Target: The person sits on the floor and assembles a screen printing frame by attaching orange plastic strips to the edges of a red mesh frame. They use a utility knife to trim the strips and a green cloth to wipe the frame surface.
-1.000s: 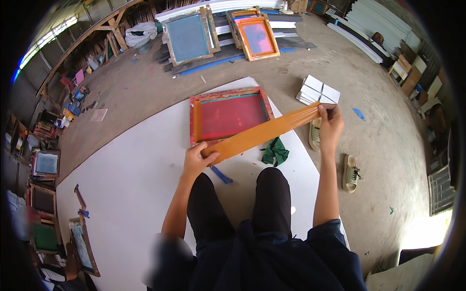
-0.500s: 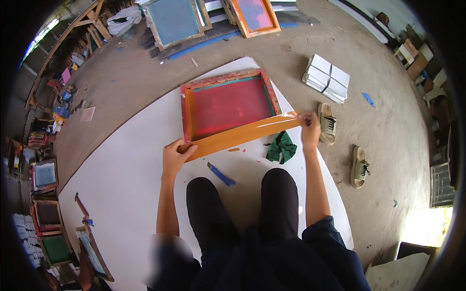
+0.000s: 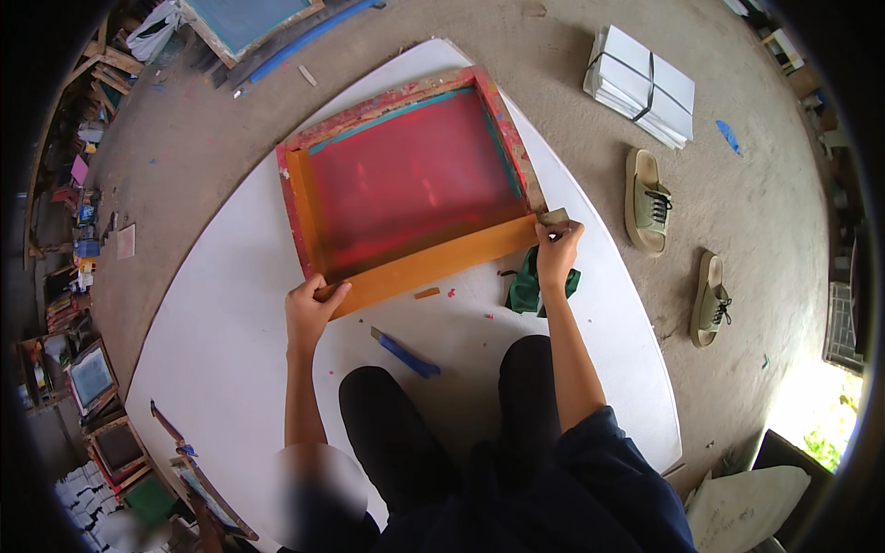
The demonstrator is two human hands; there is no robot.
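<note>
A paint-stained wooden screen frame with red mesh lies on a large white sheet spread over the floor. A long orange strip stretches along the frame's near edge. My left hand grips the strip's left end and my right hand pinches its right end at the frame's near right corner. A second orange band runs down the frame's left side. A crumpled green cloth lies just under my right hand. A blue tool rests on the sheet by my knees.
Two green shoes sit on the bare floor to the right. A strapped stack of white sheets lies at the far right. Another framed screen leans at the top. More frames and clutter line the left side.
The orange strip, held raised and slanted across the frame before, has come down flat along the frame's near edge. Both hands moved with it, and my view has closed in on the frame.
</note>
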